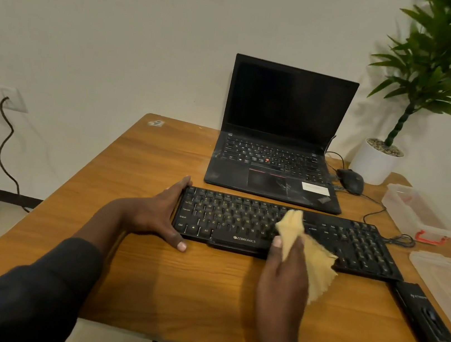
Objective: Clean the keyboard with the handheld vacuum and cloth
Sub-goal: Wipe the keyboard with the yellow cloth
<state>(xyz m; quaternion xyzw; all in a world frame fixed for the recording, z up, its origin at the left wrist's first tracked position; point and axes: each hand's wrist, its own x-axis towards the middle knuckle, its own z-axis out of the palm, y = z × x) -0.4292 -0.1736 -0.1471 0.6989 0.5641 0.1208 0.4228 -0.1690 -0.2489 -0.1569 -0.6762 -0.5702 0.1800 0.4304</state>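
Head view looks down on a black keyboard (282,232) lying across the middle of a wooden surface (144,276). At its 9 o'clock end the left hand (159,213) is open, cupping the edge with thumb in front. Over the keys' middle the right hand (284,276) pinches a yellow cloth (306,247), its bunched tip touching the keys. A black handheld vacuum (422,314) lies at the keyboard's 4 o'clock, just beside its corner. At 12 o'clock sits an open laptop (279,138), a mouse (350,180) and potted plant (424,83) at 2 o'clock. A pale wall (123,23) stands behind.
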